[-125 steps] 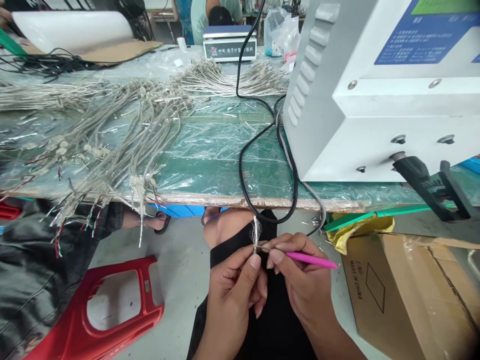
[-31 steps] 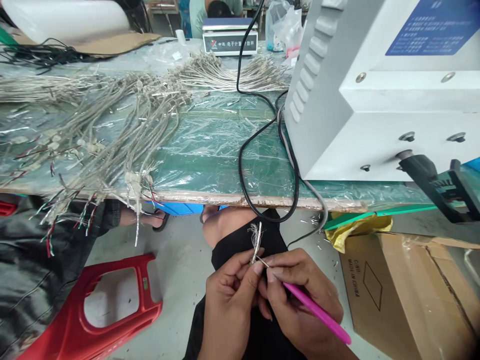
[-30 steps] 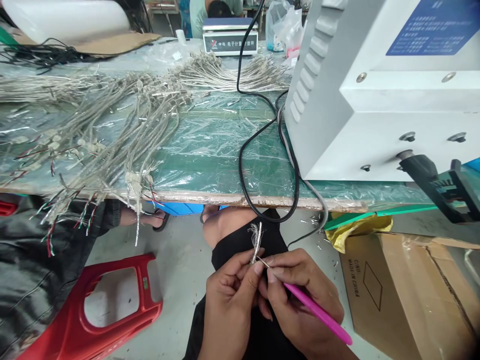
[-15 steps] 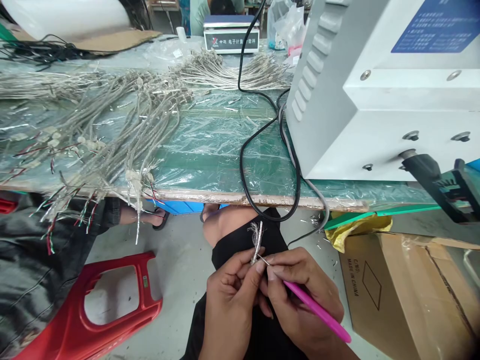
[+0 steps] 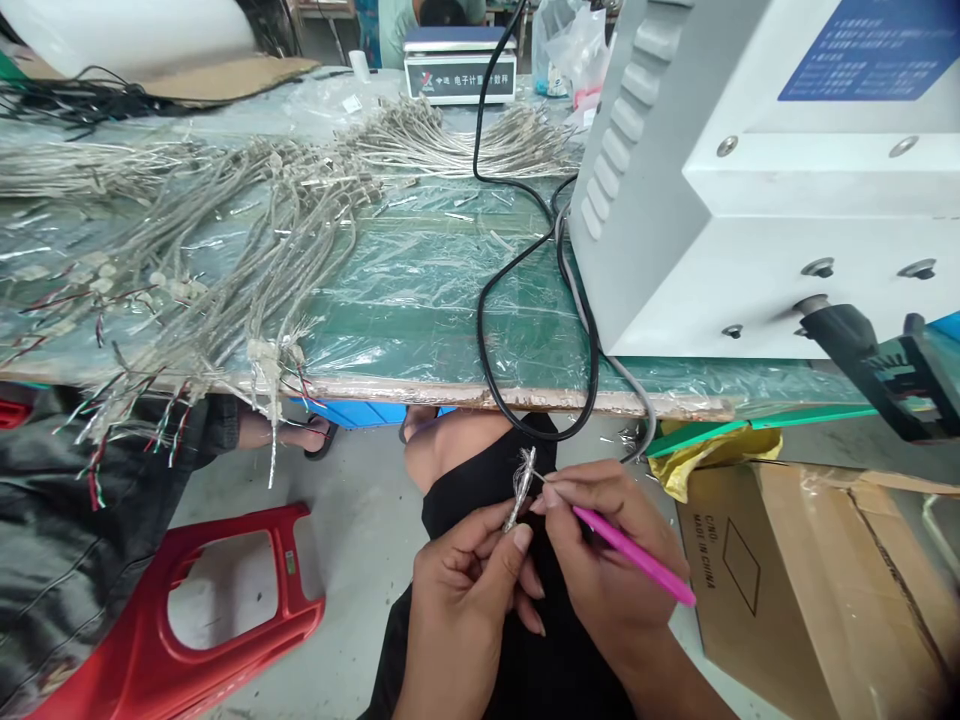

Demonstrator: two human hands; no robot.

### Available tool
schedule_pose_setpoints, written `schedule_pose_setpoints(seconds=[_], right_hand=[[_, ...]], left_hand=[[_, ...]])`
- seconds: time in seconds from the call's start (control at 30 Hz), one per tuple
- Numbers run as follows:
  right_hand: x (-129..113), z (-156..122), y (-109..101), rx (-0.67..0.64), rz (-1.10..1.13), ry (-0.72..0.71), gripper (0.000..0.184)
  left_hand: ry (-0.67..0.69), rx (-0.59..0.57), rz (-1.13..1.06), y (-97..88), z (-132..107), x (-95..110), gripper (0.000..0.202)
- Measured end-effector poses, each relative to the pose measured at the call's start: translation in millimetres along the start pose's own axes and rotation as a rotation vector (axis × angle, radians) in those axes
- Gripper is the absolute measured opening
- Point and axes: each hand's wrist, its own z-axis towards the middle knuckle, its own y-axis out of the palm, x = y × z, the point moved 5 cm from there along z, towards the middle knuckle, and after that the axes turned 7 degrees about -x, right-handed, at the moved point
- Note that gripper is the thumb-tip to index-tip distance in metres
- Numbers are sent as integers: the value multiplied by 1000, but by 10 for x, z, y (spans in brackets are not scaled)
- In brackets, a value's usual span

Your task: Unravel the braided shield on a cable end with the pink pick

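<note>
Between thumb and fingers, my left hand [image 5: 476, 590] pinches a cable [image 5: 520, 492] whose stripped end points up, with frayed silvery shielding strands around it. My right hand [image 5: 611, 555] grips a pink-handled tool [image 5: 637, 557] like a pen; its thin metal tip [image 5: 538, 477] is beside the upper part of the braid. Whether the tip touches the strands I cannot tell. The rest of the held cable is hidden by my hands. Both hands are above my lap, below the table edge.
Bundles of clear-jacketed cables [image 5: 300, 215] lie on the film-covered green table [image 5: 405, 325]. A white machine [image 5: 675, 250] stands right, with a black cord [image 5: 484, 330] looping over the edge. Below are a red stool [image 5: 300, 610], a cardboard box [image 5: 795, 590] and a seated person's leg [image 5: 60, 560].
My right hand has shifted slightly up, bringing the tool tip from the braid's lower part near my left thumb to higher beside it. The strands sit closer together and lean more to the right.
</note>
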Motion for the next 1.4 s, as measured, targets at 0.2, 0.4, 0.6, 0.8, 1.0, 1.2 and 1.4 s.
schedule_pose_setpoints(seconds=[0.2, 0.4, 0.6, 0.8, 1.0, 1.2, 1.4], right_hand=[[69, 83, 10, 48, -22, 1, 20], [-7, 6, -50, 151, -152, -80, 24], [81, 38, -272, 308, -173, 73, 17], [-71, -103, -361, 252, 81, -43, 26], [-180, -169, -162, 2, 103, -109, 25], [-173, -134, -123, -67, 95, -106, 23], [-167, -152, -117, -81, 83, -113, 21]], left_hand=[[2, -34, -25, 17, 25, 42, 26], [68, -74, 64, 41, 25, 35, 25], [300, -108, 256, -4, -125, 126, 15], [55, -26, 22, -37, -163, -5, 20], [-38, -65, -100, 37, -8, 3, 23], [-52, -37, -164, 26, 15, -25, 21], [-58, -78, -145, 15, 24, -39, 25]])
